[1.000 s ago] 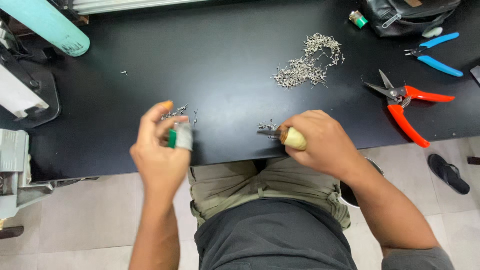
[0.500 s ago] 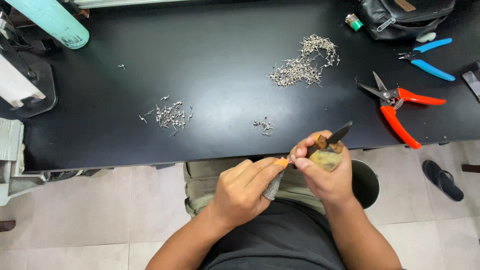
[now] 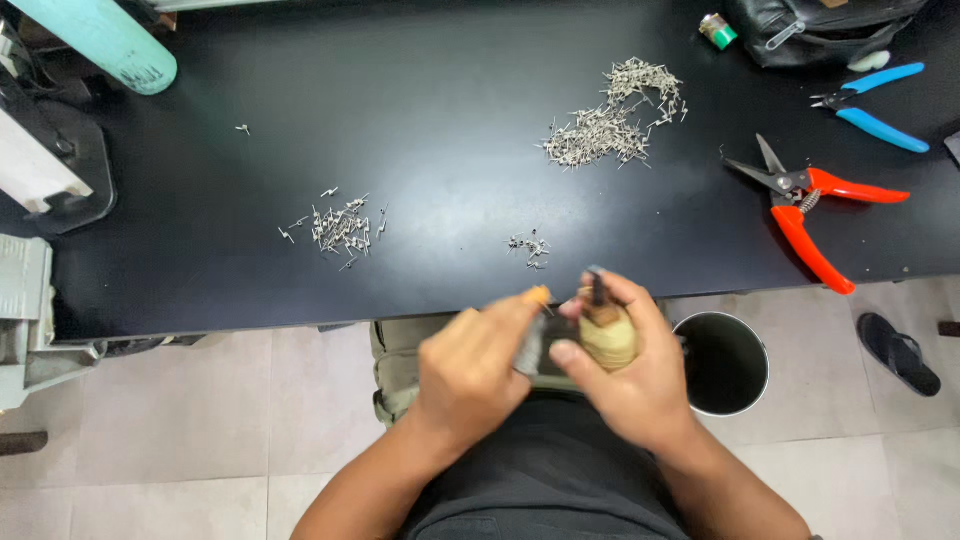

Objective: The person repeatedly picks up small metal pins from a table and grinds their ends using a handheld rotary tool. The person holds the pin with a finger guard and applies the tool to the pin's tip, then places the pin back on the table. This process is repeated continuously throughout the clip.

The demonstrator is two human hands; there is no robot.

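Note:
Both hands are together over my lap, just below the front edge of the black table. My right hand grips a tool with a tan rounded handle and a dark tip pointing up. My left hand holds a small grey piece with an orange end against that tool. The hands are blurred, so the finer contact is unclear. Three heaps of small metal pins lie on the table: a large one at the back right, a medium one at the left and a tiny one near the front edge.
Red-handled cutters and blue-handled pliers lie at the right, a black bag behind them. A teal cylinder and a machine stand at the left. A round bin and a sandal are on the tiled floor.
A second ago my hands were apart at the table's edge, the left holding a small green and white object. They came together over my lap and have since shifted slightly.

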